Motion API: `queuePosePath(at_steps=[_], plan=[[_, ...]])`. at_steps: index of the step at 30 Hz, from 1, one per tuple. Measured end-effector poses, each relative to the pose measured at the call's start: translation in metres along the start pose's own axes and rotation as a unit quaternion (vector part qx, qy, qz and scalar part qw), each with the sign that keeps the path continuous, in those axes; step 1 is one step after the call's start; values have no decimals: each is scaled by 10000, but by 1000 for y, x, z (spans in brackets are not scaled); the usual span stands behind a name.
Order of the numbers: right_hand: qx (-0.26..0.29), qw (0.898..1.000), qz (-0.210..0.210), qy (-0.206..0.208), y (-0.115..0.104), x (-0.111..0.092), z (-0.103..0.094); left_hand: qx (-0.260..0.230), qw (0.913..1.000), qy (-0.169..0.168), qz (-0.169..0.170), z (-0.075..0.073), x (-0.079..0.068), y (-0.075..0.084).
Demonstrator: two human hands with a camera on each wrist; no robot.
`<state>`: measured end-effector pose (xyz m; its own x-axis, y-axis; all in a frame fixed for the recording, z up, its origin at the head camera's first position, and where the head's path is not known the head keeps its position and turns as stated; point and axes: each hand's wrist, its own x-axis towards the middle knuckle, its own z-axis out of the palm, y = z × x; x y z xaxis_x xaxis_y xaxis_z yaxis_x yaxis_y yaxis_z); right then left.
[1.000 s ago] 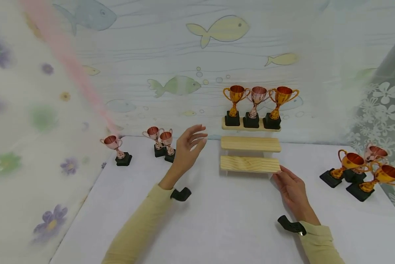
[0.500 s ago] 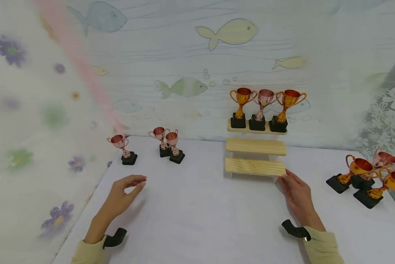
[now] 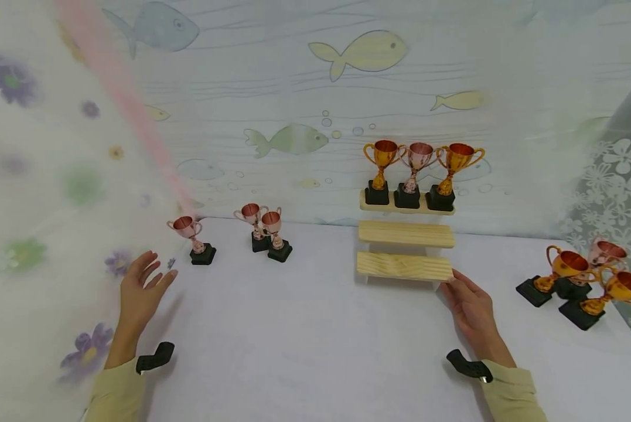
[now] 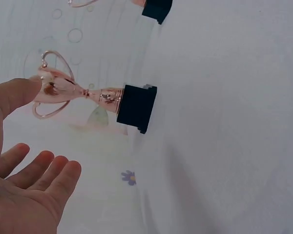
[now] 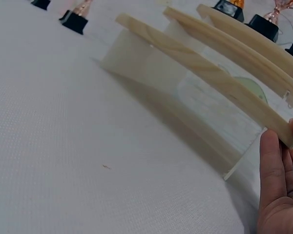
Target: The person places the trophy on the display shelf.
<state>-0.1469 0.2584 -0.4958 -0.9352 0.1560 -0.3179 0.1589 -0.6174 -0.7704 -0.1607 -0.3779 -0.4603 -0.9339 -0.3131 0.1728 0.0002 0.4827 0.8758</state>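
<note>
My left hand [image 3: 140, 299] is at the left side, fingers spread and loosely bent, holding nothing. Just beyond it stands a rose-gold trophy cup [image 3: 203, 253] on a black base; in the left wrist view my thumb overlaps the cup of that trophy [image 4: 61, 89]. On the right, my right hand [image 3: 471, 310] grips the front right corner of a three-tier wooden display stand [image 3: 405, 266], thumb above and fingers below the lowest shelf [image 5: 205, 73]. Two gold trophies [image 3: 444, 190] flank a rose-gold trophy [image 3: 410, 187] on the top tier. The two lower tiers are bare.
Two more rose-gold trophies [image 3: 278, 249] stand close together at the back left. At the far right, gold trophies [image 3: 584, 310] and a rose-gold one [image 3: 607, 253] form a cluster. A white cloth [image 3: 304, 340] covers the table; a fish-patterned curtain [image 3: 273, 88] hangs behind.
My left hand has moved from beside the pair of rose-gold trophies, leftward to near the single one, its fingers spreading. The right hand keeps its grip on the stand; the head view has shifted slightly.
</note>
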Motion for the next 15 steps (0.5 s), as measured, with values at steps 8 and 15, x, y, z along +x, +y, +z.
queuePosePath(at_steps=[8,15], plan=[[-47,10000,1,60,-1,3,0,-875,9960,60,-166,23,34,3],[-97,9999,39,61,0,2,0,-1510,9884,127,-87,37,47,7]])
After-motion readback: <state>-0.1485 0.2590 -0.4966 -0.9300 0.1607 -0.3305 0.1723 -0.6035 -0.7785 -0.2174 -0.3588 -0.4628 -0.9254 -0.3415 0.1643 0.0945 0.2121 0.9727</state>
